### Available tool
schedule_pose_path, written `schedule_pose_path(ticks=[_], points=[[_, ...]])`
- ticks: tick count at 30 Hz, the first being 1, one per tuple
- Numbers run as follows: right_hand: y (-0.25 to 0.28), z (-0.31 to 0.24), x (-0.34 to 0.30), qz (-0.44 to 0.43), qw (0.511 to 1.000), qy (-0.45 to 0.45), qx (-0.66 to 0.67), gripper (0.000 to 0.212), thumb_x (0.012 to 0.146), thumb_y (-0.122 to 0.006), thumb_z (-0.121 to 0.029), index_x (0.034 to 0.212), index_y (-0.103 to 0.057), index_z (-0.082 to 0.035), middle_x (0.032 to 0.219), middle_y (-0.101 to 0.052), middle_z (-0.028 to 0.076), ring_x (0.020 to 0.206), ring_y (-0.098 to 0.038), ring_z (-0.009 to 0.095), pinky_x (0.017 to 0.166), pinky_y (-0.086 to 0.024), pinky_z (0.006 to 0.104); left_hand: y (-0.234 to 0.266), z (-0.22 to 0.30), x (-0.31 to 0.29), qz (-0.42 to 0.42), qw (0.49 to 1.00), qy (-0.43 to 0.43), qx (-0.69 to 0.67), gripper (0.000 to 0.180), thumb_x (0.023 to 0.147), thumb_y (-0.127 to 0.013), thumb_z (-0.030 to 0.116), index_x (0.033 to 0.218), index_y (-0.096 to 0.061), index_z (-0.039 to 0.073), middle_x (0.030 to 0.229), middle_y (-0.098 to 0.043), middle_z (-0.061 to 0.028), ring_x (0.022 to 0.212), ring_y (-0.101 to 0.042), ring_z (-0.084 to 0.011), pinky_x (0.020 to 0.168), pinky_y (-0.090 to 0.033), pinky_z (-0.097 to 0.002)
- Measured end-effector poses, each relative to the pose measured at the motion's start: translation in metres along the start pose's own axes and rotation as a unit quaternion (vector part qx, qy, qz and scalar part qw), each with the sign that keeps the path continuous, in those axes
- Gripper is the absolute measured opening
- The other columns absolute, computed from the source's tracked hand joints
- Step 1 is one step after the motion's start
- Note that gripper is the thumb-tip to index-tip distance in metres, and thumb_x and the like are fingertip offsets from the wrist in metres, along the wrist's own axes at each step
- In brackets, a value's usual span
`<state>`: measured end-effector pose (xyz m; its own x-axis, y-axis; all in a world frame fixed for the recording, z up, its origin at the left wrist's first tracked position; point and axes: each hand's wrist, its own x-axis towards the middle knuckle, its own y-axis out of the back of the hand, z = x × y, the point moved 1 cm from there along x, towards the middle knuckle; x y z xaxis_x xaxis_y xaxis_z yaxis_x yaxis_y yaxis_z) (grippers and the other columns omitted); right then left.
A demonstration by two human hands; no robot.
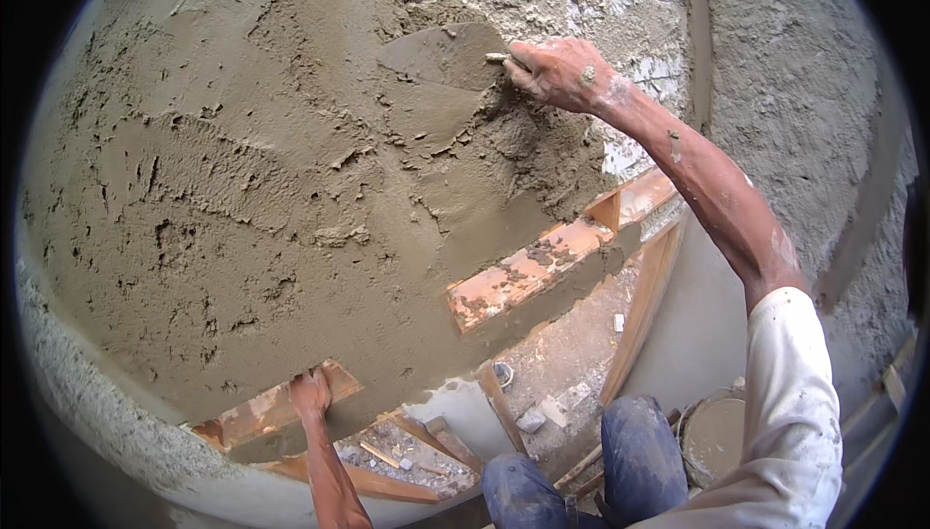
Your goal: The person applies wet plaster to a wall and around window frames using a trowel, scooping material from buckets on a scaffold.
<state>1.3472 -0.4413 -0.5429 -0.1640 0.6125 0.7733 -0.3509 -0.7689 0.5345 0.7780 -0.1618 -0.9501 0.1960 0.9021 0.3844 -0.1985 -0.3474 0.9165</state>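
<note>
My right hand (pixel 562 72) grips the handle of a flat steel trowel (pixel 441 54), whose blade lies pressed against wet grey-brown mortar (pixel 281 209) spread over a rough wall. The blade points left from my fist. My left hand (pixel 310 395) rests lower down, its fingers on the end of a reddish wooden board (pixel 542 267) that runs along the bottom edge of the fresh mortar. My left hand holds nothing loose.
Bare rough-cast wall (pixel 794 93) shows at the upper right. Below the board lie wooden planks (pixel 639 316), rubble and a round bucket of mortar (pixel 712 437). My knees in blue trousers (pixel 581 476) are at the bottom.
</note>
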Motion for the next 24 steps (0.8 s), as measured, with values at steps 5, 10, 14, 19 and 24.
schedule_pose_path(ticks=[5,10,14,19,24], points=[[-0.036,-0.013,-0.051,-0.045,0.949,-0.209,0.232,0.04,0.11,-0.045,-0.039,0.101,-0.064,-0.005,0.072,-0.065,0.013,0.06,-0.062,0.027,0.061,-0.055,0.0467,-0.008,0.002,0.008,0.022,0.999,-0.017,-0.02,0.06,0.105,-0.045,0.048,0.129,-0.071,0.0,0.127,-0.071,-0.0294,0.118,-0.066,-0.0467,0.107,-0.048,-0.0569],[-0.073,-0.131,-0.105,-0.024,0.862,-0.318,0.394,0.043,0.104,-0.051,-0.036,0.095,-0.062,0.004,0.094,-0.071,0.035,0.092,-0.07,0.054,0.085,-0.055,0.0592,0.007,0.005,0.008,0.018,1.0,0.005,-0.007,0.063,0.107,-0.043,0.05,0.133,-0.067,-0.002,0.133,-0.068,-0.0298,0.124,-0.063,-0.0473,0.108,-0.047,-0.0572],[-0.104,-0.158,-0.166,-0.005,0.898,-0.338,0.281,0.032,0.106,-0.056,-0.036,0.102,-0.059,-0.004,0.081,-0.072,0.029,0.081,-0.071,0.055,0.075,-0.058,0.0633,0.031,0.03,-0.003,-0.058,0.998,0.021,-0.031,0.069,0.108,-0.042,0.053,0.135,-0.066,-0.005,0.137,-0.065,-0.0321,0.131,-0.06,-0.0485,0.112,-0.045,-0.0556],[-0.159,-0.116,-0.232,-0.051,0.88,-0.412,0.232,0.034,0.107,-0.055,-0.04,0.11,-0.059,-0.006,0.086,-0.074,0.028,0.084,-0.071,0.054,0.077,-0.058,0.063,0.025,0.014,0.003,-0.032,0.998,0.011,-0.048,0.063,0.108,-0.044,0.05,0.138,-0.067,0.0,0.139,-0.066,-0.0279,0.133,-0.059,-0.0469,0.113,-0.045,-0.0544],[-0.195,-0.085,-0.275,-0.034,0.844,-0.466,0.263,0.043,0.106,-0.052,-0.046,0.12,-0.063,-0.007,0.104,-0.072,0.032,0.102,-0.069,0.052,0.09,-0.054,0.0614,0.027,0.01,0.003,-0.051,0.995,0.043,-0.068,0.067,0.107,-0.043,0.05,0.122,-0.071,-0.008,0.128,-0.066,-0.0375,0.125,-0.061,-0.0525,0.11,-0.045,-0.0574]])
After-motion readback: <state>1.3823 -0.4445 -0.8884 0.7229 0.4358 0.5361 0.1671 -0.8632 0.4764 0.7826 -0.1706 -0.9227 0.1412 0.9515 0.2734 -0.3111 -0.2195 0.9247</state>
